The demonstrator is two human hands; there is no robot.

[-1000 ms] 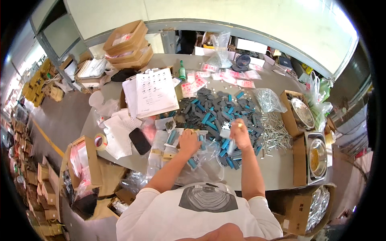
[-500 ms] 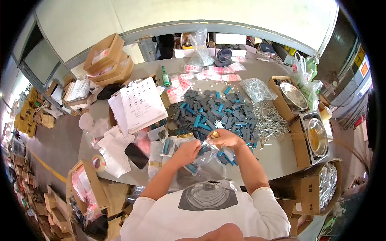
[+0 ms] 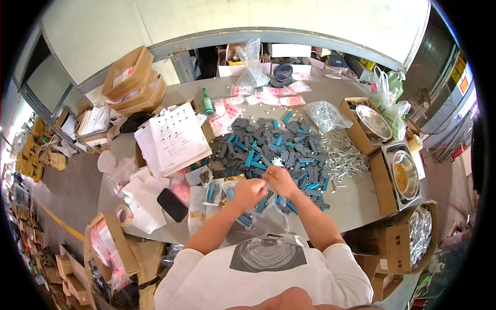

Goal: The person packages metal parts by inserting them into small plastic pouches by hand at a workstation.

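While your left hand [image 3: 247, 192] and right hand [image 3: 279, 181] pinch a clear bag [image 3: 268, 219] together over the counter [image 3: 356, 199], you seem mid-bagging; next, reach the grey parts [image 3: 268, 147]

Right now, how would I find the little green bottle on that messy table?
Start at the grey table and find the big heap of dark grey and blue parts in its middle. Look past the heap's far left corner, beside the white sheets of paper. The green bottle stands there upright, the only green thing among pink packets.
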